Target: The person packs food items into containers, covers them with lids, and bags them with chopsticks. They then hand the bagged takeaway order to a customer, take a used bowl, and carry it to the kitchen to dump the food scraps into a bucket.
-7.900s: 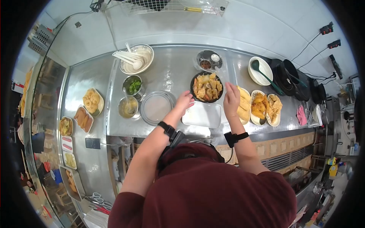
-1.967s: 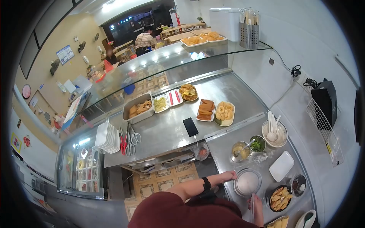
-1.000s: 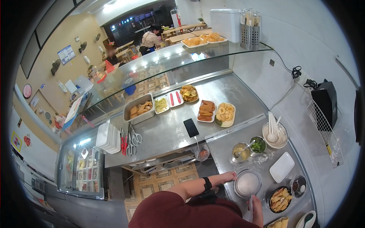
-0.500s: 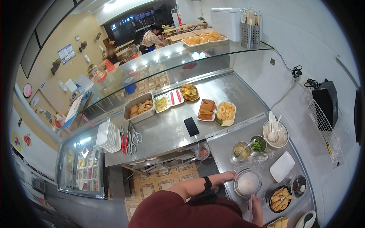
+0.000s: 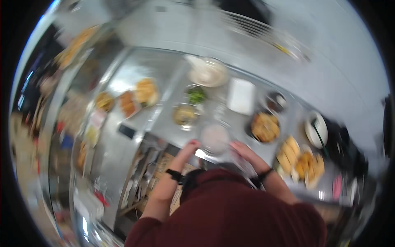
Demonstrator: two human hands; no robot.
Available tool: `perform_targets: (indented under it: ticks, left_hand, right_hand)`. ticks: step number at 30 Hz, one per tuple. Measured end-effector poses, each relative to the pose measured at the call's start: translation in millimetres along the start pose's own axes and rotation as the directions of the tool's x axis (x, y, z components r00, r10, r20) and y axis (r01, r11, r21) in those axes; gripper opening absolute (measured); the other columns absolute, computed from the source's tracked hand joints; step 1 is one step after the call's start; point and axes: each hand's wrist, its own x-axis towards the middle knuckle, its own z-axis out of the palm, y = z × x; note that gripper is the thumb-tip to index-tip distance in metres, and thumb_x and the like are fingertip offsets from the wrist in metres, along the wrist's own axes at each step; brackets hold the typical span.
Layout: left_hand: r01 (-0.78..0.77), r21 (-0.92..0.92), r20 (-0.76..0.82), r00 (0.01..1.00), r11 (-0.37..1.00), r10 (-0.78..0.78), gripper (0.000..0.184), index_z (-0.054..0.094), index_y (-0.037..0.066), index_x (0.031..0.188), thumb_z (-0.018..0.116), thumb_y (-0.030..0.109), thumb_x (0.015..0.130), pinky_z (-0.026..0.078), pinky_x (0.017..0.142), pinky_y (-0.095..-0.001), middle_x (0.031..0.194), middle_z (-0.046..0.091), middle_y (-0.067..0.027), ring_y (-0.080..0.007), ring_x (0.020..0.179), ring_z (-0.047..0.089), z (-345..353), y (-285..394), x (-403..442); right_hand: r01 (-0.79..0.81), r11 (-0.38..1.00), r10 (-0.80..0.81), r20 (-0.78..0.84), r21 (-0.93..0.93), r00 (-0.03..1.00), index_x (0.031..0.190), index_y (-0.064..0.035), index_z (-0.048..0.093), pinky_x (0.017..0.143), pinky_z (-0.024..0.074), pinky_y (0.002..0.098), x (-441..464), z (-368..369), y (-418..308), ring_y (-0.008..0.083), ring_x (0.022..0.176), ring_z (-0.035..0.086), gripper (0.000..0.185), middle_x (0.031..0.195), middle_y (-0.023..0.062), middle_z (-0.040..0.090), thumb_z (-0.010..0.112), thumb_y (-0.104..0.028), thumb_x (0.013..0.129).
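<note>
A round metal container (image 5: 215,139) with pale white contents stands near the counter's front edge, between my hands. At its left rim is my left hand (image 5: 190,148), fingers curled closed; what they hold is too blurred to make out. My right hand (image 5: 243,150) is closed at the right rim, with a blurred translucent thing (image 5: 244,165) hanging below it that I cannot identify. Just behind the container are a metal bowl of yellowish food (image 5: 185,115) and a bowl of chopped greens (image 5: 196,95).
Around the counter are a white tray (image 5: 241,96), a black bowl of fried food (image 5: 265,126), a dark jar (image 5: 276,102) and a bowl with white spoons (image 5: 210,73). Plates of food (image 5: 306,166) lie at right. A phone (image 5: 126,131) and more food plates (image 5: 146,91) are at left.
The view has swung to the right and is now blurred. My right hand has moved up from below the container to its right rim; my left hand stays at the left rim.
</note>
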Motion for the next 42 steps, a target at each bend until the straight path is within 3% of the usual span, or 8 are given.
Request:
perform_targets:
  ticks: [6, 19, 24, 27, 35, 36, 40, 42]
  left_hand:
    - [0.166, -0.156, -0.017, 0.985, 0.974, -0.171, 0.015, 0.048, 0.014, 0.087, 0.057, 0.025, 0.081, 0.035, 0.06, -0.0234, 0.072, 0.049, 0.0042, -0.0092, 0.064, 0.045, -0.4, 1.9, -3.2]
    - [0.173, -0.117, -0.04, 0.983, 0.978, -0.179, 0.017, 0.049, 0.015, 0.091, 0.056, 0.027, 0.082, 0.035, 0.067, -0.0257, 0.078, 0.051, 0.0049, -0.0086, 0.072, 0.047, 5.6, 10.3, -10.9]
    - [0.041, -0.12, -0.074, 0.996, 0.992, -0.05, 0.011, 0.052, 0.012, 0.087, 0.056, 0.021, 0.081, 0.039, 0.059, -0.024, 0.075, 0.052, 0.0022, -0.0108, 0.068, 0.049, 4.0, -8.7, -1.6]
    - [-0.037, -0.116, 0.002, 0.999, 0.993, 0.037, 0.018, 0.051, 0.01, 0.084, 0.059, 0.026, 0.079, 0.037, 0.056, -0.0224, 0.067, 0.047, 0.0024, -0.0084, 0.061, 0.043, 5.5, -4.1, -2.3]
    - [-0.105, -0.173, -0.118, 0.989, 0.979, 0.085, 0.012, 0.049, 0.009, 0.076, 0.056, 0.017, 0.081, 0.031, 0.047, -0.0226, 0.064, 0.043, 0.0045, -0.0063, 0.055, 0.037, 8.5, -37.6, 41.1]
    - [-0.075, -0.193, -0.155, 0.987, 0.978, 0.045, 0.013, 0.048, 0.009, 0.075, 0.056, 0.017, 0.081, 0.031, 0.048, -0.0223, 0.065, 0.043, 0.0049, -0.0061, 0.055, 0.036, 10.0, -31.1, 34.1]
    - [-0.093, -0.091, -0.177, 0.981, 0.992, 0.075, 0.009, 0.05, 0.008, 0.079, 0.056, 0.015, 0.08, 0.032, 0.051, -0.0221, 0.067, 0.043, 0.0053, -0.0062, 0.058, 0.037, 11.4, -38.1, 43.2]
    - [-0.098, -0.092, -0.139, 0.987, 0.991, 0.085, 0.01, 0.052, 0.007, 0.083, 0.055, 0.016, 0.08, 0.033, 0.053, -0.0219, 0.068, 0.045, 0.0045, -0.0064, 0.06, 0.038, 10.8, -18.1, 19.9]
  right_hand:
    - [-0.088, 0.965, 0.096, -0.021, 0.248, 0.995, 0.096, -0.0059, 0.052, 0.032, 0.0291, 0.0232, -3.4, 5.1, -20.2, 0.009, 0.035, 0.034, 0.032, 0.065, 0.005, 0.053, 0.04, -0.035, 0.089]
    - [-0.104, 0.948, 0.127, -0.058, 0.301, 0.99, 0.096, -0.0032, 0.053, 0.031, 0.0263, 0.0224, -7.5, 7.0, -23.4, 0.0081, 0.032, 0.03, 0.038, 0.07, 0.0065, 0.055, 0.043, -0.038, 0.088]
    - [0.228, 0.947, -0.114, -0.423, 0.228, 0.899, 0.093, -0.0148, 0.057, 0.039, 0.0294, 0.0217, -68.2, -35.3, -61.6, 0.0064, 0.049, 0.039, 0.019, 0.068, -0.0014, 0.05, 0.046, -0.026, 0.082]
    - [0.365, 0.786, -0.103, -0.477, 0.499, 0.873, 0.112, -0.0149, 0.049, 0.033, 0.0273, 0.0161, -82.1, -85.5, -60.7, 0.0019, 0.041, 0.035, 0.031, 0.069, -0.0039, 0.051, 0.043, -0.031, 0.087]
    - [0.377, 0.476, -0.147, -0.351, 0.795, 0.925, 0.13, -0.0186, 0.032, 0.022, 0.0269, 0.0172, -67.2, -128.4, -21.6, 0.0064, 0.028, 0.03, 0.038, 0.065, 0.0012, 0.05, 0.033, -0.022, 0.092]
    - [0.318, 0.426, 0.016, -0.358, 0.847, 0.934, 0.13, -0.0188, 0.032, 0.022, 0.0269, 0.0177, -61.1, -123.8, -13.0, 0.0062, 0.027, 0.03, 0.038, 0.062, 0.0005, 0.049, 0.032, -0.026, 0.093]
    - [0.321, 0.504, -0.087, -0.323, 0.802, 0.942, 0.13, -0.019, 0.032, 0.02, 0.0211, 0.0181, -60.9, -107.6, -10.2, 0.0054, 0.028, 0.027, 0.038, 0.064, -0.0028, 0.051, 0.03, -0.024, 0.093]
    - [0.282, 0.522, -0.333, -0.112, 0.805, 0.936, 0.131, -0.019, 0.032, 0.028, 0.0306, 0.0192, -39.5, -120.8, -3.2, 0.0047, 0.04, 0.041, 0.039, 0.079, -0.0011, 0.055, 0.03, -0.024, 0.092]
